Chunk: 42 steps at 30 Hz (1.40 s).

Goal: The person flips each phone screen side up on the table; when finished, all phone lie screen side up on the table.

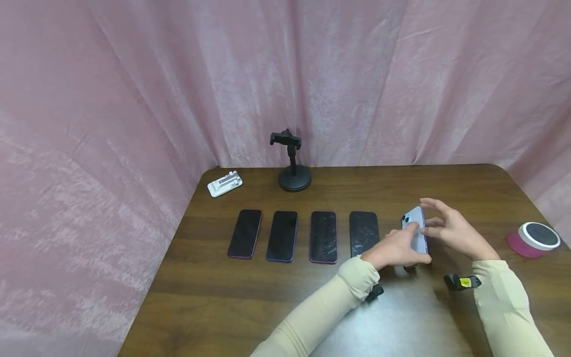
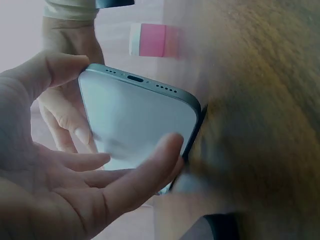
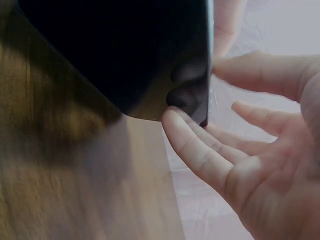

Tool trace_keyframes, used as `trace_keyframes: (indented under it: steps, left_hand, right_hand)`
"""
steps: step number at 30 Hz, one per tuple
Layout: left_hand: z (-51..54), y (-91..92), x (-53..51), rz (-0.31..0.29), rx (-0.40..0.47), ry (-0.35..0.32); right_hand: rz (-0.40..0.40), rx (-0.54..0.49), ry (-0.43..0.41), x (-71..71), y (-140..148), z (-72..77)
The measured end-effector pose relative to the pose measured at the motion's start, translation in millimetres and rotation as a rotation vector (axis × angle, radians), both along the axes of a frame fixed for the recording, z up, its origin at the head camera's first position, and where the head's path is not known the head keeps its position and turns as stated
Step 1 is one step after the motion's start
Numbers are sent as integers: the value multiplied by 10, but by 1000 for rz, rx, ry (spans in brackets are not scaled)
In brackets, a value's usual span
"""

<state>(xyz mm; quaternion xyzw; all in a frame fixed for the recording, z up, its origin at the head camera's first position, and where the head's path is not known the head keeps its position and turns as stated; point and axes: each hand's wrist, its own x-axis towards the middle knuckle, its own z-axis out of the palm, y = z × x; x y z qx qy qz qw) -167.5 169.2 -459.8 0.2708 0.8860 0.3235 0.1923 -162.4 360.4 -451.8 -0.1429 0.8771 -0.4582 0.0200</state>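
Observation:
A smartphone with a light blue back and a camera bump at its top is held tilted above the right part of the table, between both hands. My left hand grips it from the left, near the end whose port shows in the left wrist view. From the right, my right hand pinches an edge and corner between thumb and fingers. The right wrist view shows the phone's dark, glossy face. Left of it lies a black-faced phone, its lower end hidden by the left hand.
Three more dark-screened phones, a middle one, a blue-edged one and a leftmost one, continue the row. Behind stand a black phone stand and a white flat gadget. A pink-and-white round object sits far right.

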Motion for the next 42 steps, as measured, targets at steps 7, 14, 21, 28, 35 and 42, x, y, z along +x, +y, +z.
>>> trace_keyframes:
  steps: [7,14,21,28,35,42]
  left_hand:
    - [15,-48,-1,30,72,-50]
    - [1,-97,-4,48,120,-40]
    - [32,-153,-2,69,156,-52]
    - [34,-207,12,80,181,-63]
    - [10,-254,-1,127,174,-14]
    - [-37,-274,27,226,102,19]
  right_hand:
    - [44,-118,31,-21,12,-115]
    - [72,-170,-47,-41,39,-191]
    - [135,-215,-129,-96,52,-272]
    - [186,-218,-106,-120,33,-314]
    - [171,-144,-80,-157,-32,-337]
    - [164,-91,-48,-169,-80,-330]
